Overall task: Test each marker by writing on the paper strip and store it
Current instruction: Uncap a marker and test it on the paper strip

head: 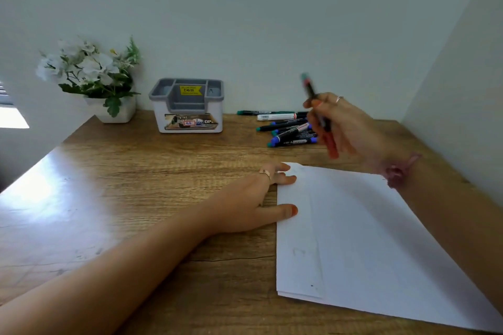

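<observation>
A person's right hand (337, 122) holds its grip clamped on a blurred red-and-black marker (319, 114), long axis steeply tilted, above the far edge of the smooth white paper sheets (367, 239) lying just below and toward the near right of the wood-grain counter (163, 171). The left hand (253, 198), fingers spread flat, pins the paper's left edge. Loose markers (288, 130) lie at the far edge; the empty grey-and-white plastic organiser (187, 106) stands well left.
</observation>
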A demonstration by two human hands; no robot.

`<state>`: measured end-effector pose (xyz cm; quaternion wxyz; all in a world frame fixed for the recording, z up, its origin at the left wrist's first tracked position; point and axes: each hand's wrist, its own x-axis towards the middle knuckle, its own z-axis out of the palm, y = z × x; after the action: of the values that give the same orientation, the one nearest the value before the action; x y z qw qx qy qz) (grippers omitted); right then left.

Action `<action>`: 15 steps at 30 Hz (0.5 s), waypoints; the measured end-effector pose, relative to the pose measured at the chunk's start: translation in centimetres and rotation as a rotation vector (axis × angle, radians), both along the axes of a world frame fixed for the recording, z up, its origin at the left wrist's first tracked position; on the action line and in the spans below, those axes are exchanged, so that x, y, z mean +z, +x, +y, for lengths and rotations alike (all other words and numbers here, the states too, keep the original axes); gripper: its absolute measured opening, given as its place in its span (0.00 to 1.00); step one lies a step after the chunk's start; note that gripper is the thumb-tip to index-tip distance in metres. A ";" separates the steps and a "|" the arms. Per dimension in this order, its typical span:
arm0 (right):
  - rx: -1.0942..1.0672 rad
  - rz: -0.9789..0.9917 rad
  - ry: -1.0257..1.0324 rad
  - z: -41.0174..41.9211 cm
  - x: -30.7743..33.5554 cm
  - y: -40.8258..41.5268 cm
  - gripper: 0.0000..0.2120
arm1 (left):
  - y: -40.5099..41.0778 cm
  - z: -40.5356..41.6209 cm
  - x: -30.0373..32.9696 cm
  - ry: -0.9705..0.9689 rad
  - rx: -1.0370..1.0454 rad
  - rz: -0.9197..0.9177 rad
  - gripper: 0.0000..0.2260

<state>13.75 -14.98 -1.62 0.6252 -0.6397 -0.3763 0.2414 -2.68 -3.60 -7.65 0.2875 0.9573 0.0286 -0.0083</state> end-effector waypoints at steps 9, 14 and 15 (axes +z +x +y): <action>0.080 0.628 0.204 -0.2 -3.1 -4.9 0.23 | -0.5 0.0 0.0 -0.039 -0.002 -0.072 0.32; -0.018 0.334 0.033 0.0 -4.1 -5.2 0.18 | -0.8 -0.4 0.6 -0.073 0.033 -0.105 0.26; -0.013 0.300 0.042 -0.1 -4.0 -5.2 0.16 | -0.7 -0.4 0.7 -0.092 0.038 -0.131 0.22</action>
<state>8.55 -15.08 -5.62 0.6890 -0.5857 -0.2795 0.3226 -3.40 -4.01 -7.00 0.3324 0.9409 0.0277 0.0588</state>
